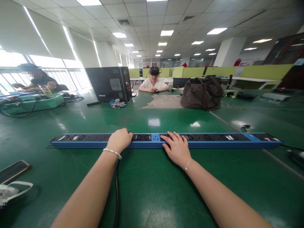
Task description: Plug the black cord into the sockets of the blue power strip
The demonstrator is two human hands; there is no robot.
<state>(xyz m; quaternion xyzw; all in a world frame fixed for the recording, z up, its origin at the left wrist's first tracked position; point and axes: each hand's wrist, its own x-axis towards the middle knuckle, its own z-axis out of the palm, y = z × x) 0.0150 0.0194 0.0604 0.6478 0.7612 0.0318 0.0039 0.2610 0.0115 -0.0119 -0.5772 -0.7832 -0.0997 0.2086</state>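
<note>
A long blue and black power strip point(147, 144) lies lengthwise across the green table, with several sockets along its top. My left hand point(119, 139) is closed over the strip left of its middle, around what looks like a black power plug, mostly hidden by the fingers. From beneath that wrist a black cable point(117, 190) runs toward me. Just right of the blue socket point(155, 137), my right hand point(177, 147) lies on the strip with fingers spread, holding nothing.
Behind the strip stand a black computer case point(109, 84), a glove point(117, 103) and a brown bag point(201, 93). A green basket point(35, 103) with cables is at far left, a phone point(14, 171) at near left. One person point(154, 84) sits opposite, another point(40, 79) at left.
</note>
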